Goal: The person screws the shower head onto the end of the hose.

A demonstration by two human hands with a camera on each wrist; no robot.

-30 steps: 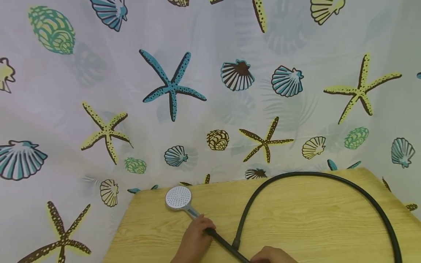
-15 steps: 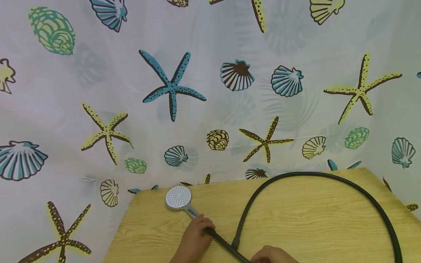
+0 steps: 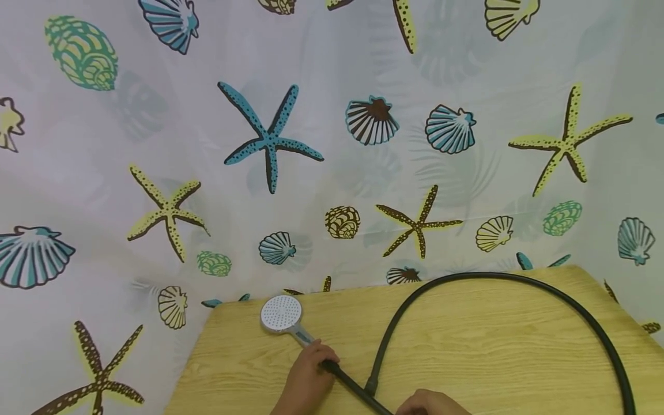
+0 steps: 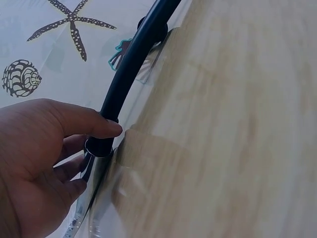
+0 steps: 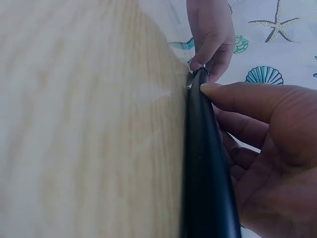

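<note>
A hand shower (image 3: 280, 314) with a round white spray face and grey handle lies on the table at left, face up. The person's left hand (image 3: 311, 374) grips it where the handle meets the end of a black shower hose (image 3: 358, 387). In the left wrist view the thumb lies across the hose's end collar. The right hand (image 3: 433, 402) pinches the same hose farther down, at the bottom edge of the head view; the right wrist view shows its thumb on the hose. The far hose end, with a flared fitting (image 3: 372, 385), lies right beside the straight stretch.
The hose makes a wide loop over the right half of the wood-grain table (image 3: 233, 357) and leaves the head view at bottom right. A white curtain (image 3: 311, 52) printed with starfish and shells hangs behind the table and along both sides.
</note>
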